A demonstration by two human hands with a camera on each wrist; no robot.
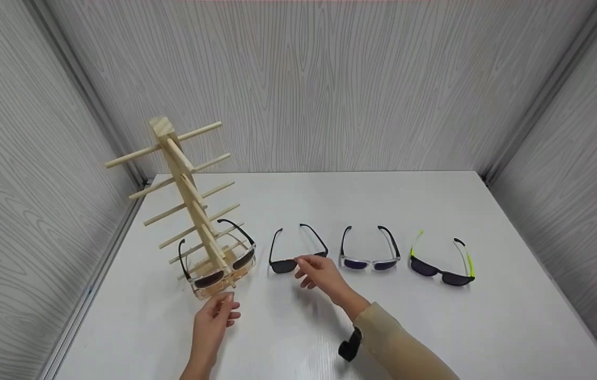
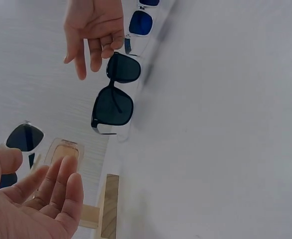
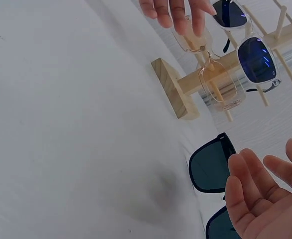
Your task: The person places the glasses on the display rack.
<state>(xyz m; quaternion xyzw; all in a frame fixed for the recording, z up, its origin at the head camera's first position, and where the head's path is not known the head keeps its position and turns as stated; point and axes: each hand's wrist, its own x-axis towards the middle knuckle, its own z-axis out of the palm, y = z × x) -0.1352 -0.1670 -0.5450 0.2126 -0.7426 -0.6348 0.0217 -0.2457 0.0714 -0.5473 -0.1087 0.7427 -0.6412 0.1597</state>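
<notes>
A wooden glasses rack (image 1: 180,174) with several pegs leans at the left. Low on it hang sunglasses with clear frames and dark blue lenses (image 3: 256,60), above amber-lensed glasses (image 3: 220,82). Just in front of these is my left hand (image 1: 213,322), its fingers loosely bent and holding nothing. Black sunglasses (image 1: 283,266) stand on the table right of the rack, temples pointing back. My right hand (image 1: 325,277) is at their front, fingertips by the bridge and relaxed; whether they touch the frame I cannot tell. Part of one lens is hidden behind that hand.
Right of the black pair are clear-framed sunglasses with purple-blue lenses (image 1: 356,264), then dark sunglasses with yellow-green temples (image 1: 455,278). They stand in a row on the white table (image 1: 288,343). Wood-grain panels (image 1: 298,84) close off the back and both sides.
</notes>
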